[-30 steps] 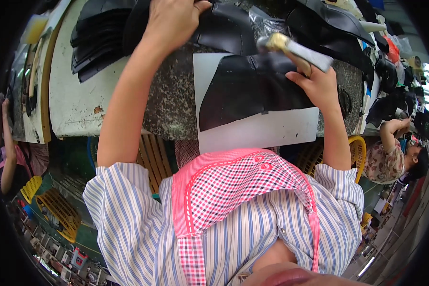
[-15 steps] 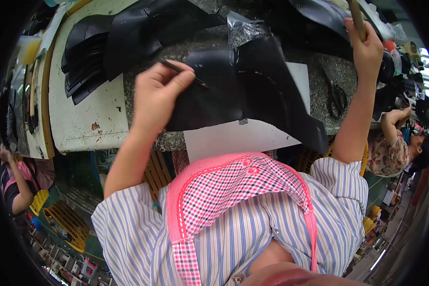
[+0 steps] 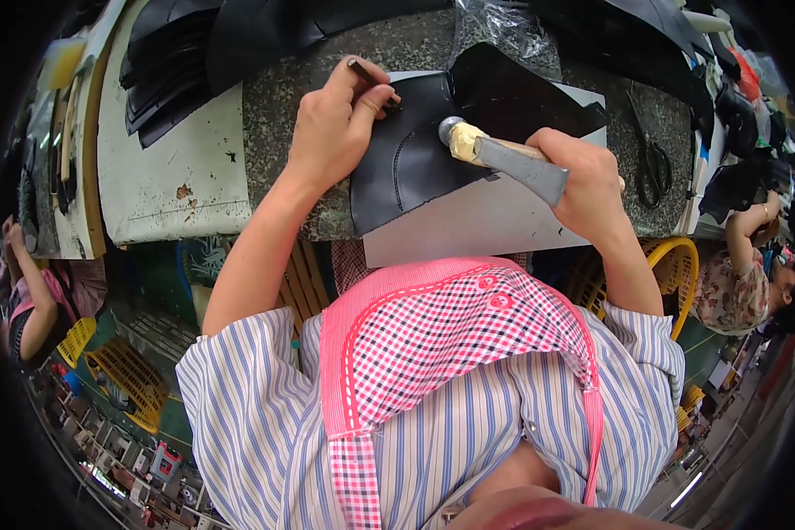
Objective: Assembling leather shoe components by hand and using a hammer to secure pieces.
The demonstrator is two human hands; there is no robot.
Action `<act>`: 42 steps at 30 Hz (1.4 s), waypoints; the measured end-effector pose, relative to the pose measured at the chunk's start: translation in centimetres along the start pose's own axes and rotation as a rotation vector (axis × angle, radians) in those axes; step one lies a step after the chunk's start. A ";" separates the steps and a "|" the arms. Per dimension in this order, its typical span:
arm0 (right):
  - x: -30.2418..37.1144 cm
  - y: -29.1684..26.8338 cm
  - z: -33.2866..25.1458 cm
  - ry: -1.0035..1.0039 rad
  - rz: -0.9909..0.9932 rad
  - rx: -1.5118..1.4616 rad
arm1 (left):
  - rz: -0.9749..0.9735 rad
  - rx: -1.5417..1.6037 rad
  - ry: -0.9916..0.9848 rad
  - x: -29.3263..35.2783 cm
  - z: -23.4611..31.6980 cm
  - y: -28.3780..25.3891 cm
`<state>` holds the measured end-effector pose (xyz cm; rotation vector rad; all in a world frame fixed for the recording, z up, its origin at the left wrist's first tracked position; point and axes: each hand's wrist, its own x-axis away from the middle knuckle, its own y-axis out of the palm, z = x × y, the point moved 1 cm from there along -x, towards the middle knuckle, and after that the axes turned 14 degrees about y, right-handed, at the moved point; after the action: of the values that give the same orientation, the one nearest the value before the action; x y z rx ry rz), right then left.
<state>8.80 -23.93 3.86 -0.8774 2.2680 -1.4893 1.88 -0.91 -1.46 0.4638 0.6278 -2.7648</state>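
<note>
My left hand point(image 3: 331, 128) pinches a thin dark metal rod, which looks like a punch point(image 3: 359, 71); its lower tip is near the left edge of a black leather piece point(image 3: 397, 168). A curved stitch-like line runs across that leather. My right hand point(image 3: 583, 181) is closed around a hammer point(image 3: 523, 168) with a round metal face, a long flat tail and pale yellow wrapping near the head. The hammer head is over the middle of the leather, and I cannot tell whether they touch. Under the leather lies a white board point(image 3: 481, 225) on a speckled stone slab point(image 3: 278, 141).
Stacked black leather pieces point(image 3: 172, 66) lie at the far left. Clear plastic bag point(image 3: 499, 35) sits behind the work, and black scissors point(image 3: 652, 168) lie on the right. A yellow basket point(image 3: 680, 269) stands below the bench's right edge. Other people work at both sides.
My right hand has brought the hammer down and left, from the upper right to over the leather. The leather has been turned and shifted. My left hand has moved up and right with the punch.
</note>
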 end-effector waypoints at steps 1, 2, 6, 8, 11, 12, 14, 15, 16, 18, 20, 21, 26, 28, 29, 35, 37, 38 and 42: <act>-0.1 0.0 0.0 0.005 0.004 -0.012 | -0.001 0.004 -0.003 0.0 0.0 0.0; -0.1 -0.1 -0.1 0.009 0.008 -0.023 | -0.004 0.041 -0.050 -0.1 0.0 -0.1; -0.8 -2.1 -0.3 0.033 0.043 -0.253 | -0.005 0.066 -0.046 0.0 -0.4 -0.3; -1.4 -3.7 -1.1 -0.106 0.209 -0.501 | -0.019 -0.001 -0.004 0.3 -0.5 -0.5; -1.0 -6.9 -3.0 -0.200 0.362 -0.787 | -0.090 -0.139 0.174 -1.0 0.6 0.5; -1.5 -6.3 -3.6 -0.198 0.341 -0.820 | -0.116 -0.255 0.255 -0.8 0.5 0.4; -3.0 -3.6 -3.4 -0.272 0.208 -0.432 | -0.123 -0.369 0.355 -0.2 -0.1 0.2; -3.2 -3.2 -3.7 -0.218 0.062 -0.128 | -0.142 -0.460 0.469 -0.1 -0.1 0.3; -3.5 -3.5 -4.1 0.063 -0.127 -0.115 | -0.197 -0.517 0.358 -0.3 0.2 -0.3; -3.2 -3.6 -3.2 -0.012 -0.030 -0.053 | -0.145 -0.296 0.177 -0.1 0.1 -0.4; -3.1 -3.9 -3.0 -0.092 0.097 -0.194 | -0.052 0.131 -0.111 -0.3 -0.6 -1.0; -2.8 -5.1 -3.6 -0.051 0.136 -0.305 | -0.060 0.141 -0.103 -0.7 -0.4 -1.0; -4.0 -5.4 -4.4 -0.264 0.296 -0.585 | -0.286 0.009 -0.009 -1.4 0.0 -1.0; -5.2 -3.9 -4.9 -0.367 0.141 -0.185 | -0.282 -0.168 0.185 -0.5 -0.9 -0.8; -5.5 -3.9 -5.2 -0.100 -0.070 -0.114 | -0.279 -0.344 0.386 -0.2 -1.1 -0.9; -5.7 -2.1 -0.1 -0.062 0.379 0.185 | -0.078 0.346 -0.332 -2.3 -1.0 -2.3; -5.7 -1.3 1.3 0.181 0.163 0.132 | 0.151 -0.395 0.379 -4.9 -0.9 -4.1; -5.3 -1.0 2.2 0.209 0.119 0.086 | 0.162 -0.684 0.427 -6.2 -1.0 -4.9; -6.7 -5.5 3.6 0.030 0.485 -0.232 | 0.008 -1.172 0.390 -5.7 -5.6 -7.8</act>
<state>17.77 -23.84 6.69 -0.3150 2.4741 -1.0466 5.90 9.47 -1.33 0.6631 2.0681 -1.7952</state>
